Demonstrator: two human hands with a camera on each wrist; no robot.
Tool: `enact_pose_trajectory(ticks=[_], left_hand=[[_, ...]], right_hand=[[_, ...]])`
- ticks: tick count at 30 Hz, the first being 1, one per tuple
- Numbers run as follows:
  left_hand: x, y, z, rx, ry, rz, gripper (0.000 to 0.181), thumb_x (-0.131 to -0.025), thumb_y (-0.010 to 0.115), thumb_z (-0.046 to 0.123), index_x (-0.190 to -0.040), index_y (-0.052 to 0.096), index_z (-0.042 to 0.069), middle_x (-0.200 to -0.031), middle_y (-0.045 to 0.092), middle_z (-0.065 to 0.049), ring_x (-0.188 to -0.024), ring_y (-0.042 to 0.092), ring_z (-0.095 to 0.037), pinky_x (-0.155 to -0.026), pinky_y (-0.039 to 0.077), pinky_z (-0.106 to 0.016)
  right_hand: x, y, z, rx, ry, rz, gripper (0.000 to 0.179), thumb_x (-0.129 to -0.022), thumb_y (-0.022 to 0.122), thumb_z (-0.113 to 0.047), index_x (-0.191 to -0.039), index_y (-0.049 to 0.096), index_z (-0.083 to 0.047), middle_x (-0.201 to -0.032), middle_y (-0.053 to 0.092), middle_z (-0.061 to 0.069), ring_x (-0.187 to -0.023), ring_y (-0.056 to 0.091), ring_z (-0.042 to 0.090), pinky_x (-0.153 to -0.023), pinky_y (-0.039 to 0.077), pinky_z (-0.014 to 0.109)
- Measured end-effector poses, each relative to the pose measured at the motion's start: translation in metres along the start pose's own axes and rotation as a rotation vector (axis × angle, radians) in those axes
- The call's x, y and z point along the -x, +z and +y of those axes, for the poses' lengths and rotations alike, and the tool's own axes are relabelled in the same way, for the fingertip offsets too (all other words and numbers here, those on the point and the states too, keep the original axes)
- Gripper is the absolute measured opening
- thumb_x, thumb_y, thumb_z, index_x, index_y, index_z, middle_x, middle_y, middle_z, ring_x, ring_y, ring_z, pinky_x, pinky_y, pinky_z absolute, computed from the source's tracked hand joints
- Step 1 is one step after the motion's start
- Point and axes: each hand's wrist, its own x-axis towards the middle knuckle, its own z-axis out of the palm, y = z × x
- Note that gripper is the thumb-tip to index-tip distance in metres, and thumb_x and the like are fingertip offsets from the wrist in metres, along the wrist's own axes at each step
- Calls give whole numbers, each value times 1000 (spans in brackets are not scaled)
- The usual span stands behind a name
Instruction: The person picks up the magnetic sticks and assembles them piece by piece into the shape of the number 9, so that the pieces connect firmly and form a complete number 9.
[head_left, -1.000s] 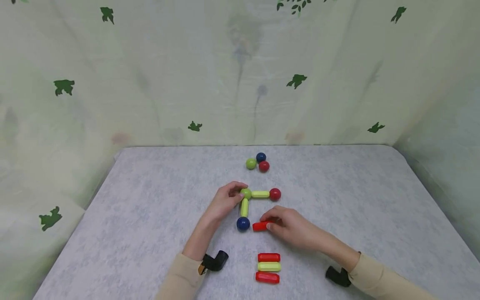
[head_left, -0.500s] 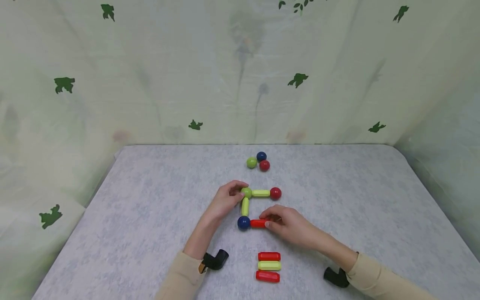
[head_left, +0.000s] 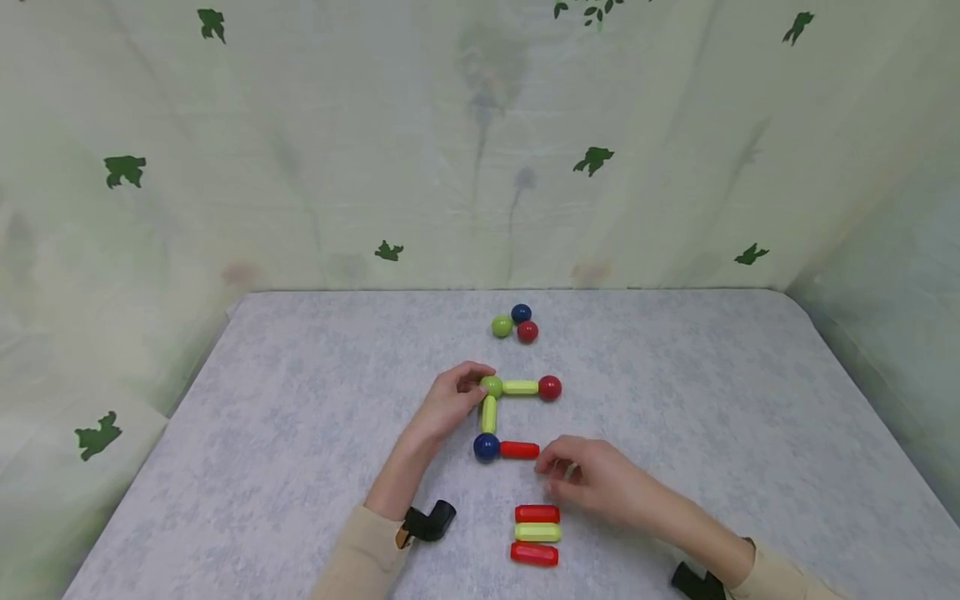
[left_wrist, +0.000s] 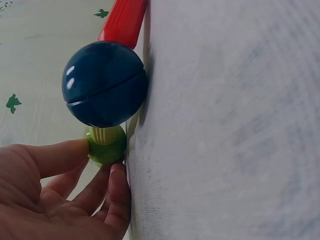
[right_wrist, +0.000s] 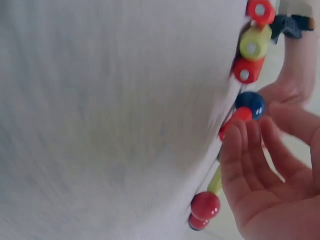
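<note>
Thumb and fingers of my left hand [head_left: 448,404] pinch a green ball [head_left: 492,387] at the corner of a joined ball-and-rod shape lying on the table. From that ball a yellow-green rod [head_left: 521,387] runs right to a red ball [head_left: 550,387]. A second yellow-green rod [head_left: 489,414] leads toward me to a blue ball [left_wrist: 105,84]. Attached to the blue ball's right side is a red rod [head_left: 519,450]. My right hand [head_left: 600,479], fingers loosely bent and holding nothing, hovers just right of the red rod's free end.
Nearer me lie a loose red rod [head_left: 537,513], a yellow-green rod [head_left: 537,532] and another red rod [head_left: 534,554], side by side. Farther back sit a loose green ball [head_left: 502,326], blue ball [head_left: 521,313] and red ball [head_left: 527,332]. A cloth backdrop [head_left: 315,150] rises behind the table.
My right hand brought the red rod left against the blue ball, let it go, and drew back right and toward me. My left hand has stayed on the green ball.
</note>
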Motion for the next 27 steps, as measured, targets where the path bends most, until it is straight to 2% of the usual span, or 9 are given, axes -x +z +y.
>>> enact_pose_trajectory(ticks=[5,12,19,27], left_hand=[[0,-1,-1,1,0,0,27,-98,56,3,-123,65,6,-124,60,-9,-99,53,-23,-81,44,-34],[1,-1,-2,-3,-3,4,27,-98,56,3,-122,65,7,-124,60,-8,-100,53,-24,-83,44,-35],[2,0,0,5,-15,0,27,-97,57,5,-123,65,8,-123,60,-7,-102,53,-23,-85,44,-36],[0,0,-1,4,0,2,27,-97,56,2,-122,65,7,-125,60,-9,-101,53,-23,-84,44,-36]], right_hand=[[8,7,0,-29,-3,-117,17,-90,73,-20,-106,69,-24,-90,62,-16,-81,56,7,-72,49,25],[6,13,-3,33,2,-156,20,-90,73,-21,-109,69,-25,-91,60,-19,-82,55,4,-77,48,24],[8,14,-5,74,17,-157,23,-92,70,-19,-115,68,-21,-98,58,-19,-85,53,2,-80,49,25],[11,9,7,-76,30,-97,21,-99,60,-14,-116,63,-24,-107,59,-14,-95,55,10,-86,48,30]])
